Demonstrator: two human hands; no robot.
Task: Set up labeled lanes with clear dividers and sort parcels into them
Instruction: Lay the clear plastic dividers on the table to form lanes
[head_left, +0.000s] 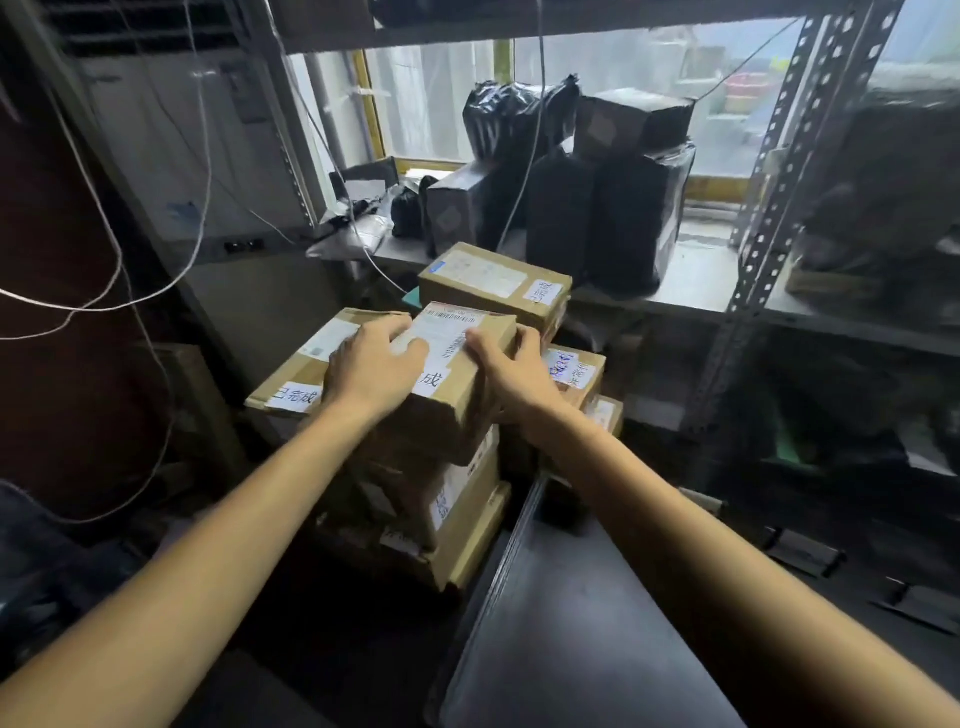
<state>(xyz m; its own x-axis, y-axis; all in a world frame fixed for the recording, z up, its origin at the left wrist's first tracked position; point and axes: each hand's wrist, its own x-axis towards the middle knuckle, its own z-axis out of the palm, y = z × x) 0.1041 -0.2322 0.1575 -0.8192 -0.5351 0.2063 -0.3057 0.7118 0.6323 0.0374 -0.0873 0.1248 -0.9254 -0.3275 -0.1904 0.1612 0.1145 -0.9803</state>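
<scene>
Parcel (457, 410) atop carton stack (462, 519), held by left grip (371, 371), right grip (511, 371).

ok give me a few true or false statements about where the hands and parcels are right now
1. The left hand and the right hand are both on the top cardboard box. True.
2. The black-wrapped parcels sit on the floor. False: they stand on the shelf by the window.
3. The top cardboard box carries a white shipping label. True.
4. The right hand holds a pen. False: it grips only the box's edge.
</scene>
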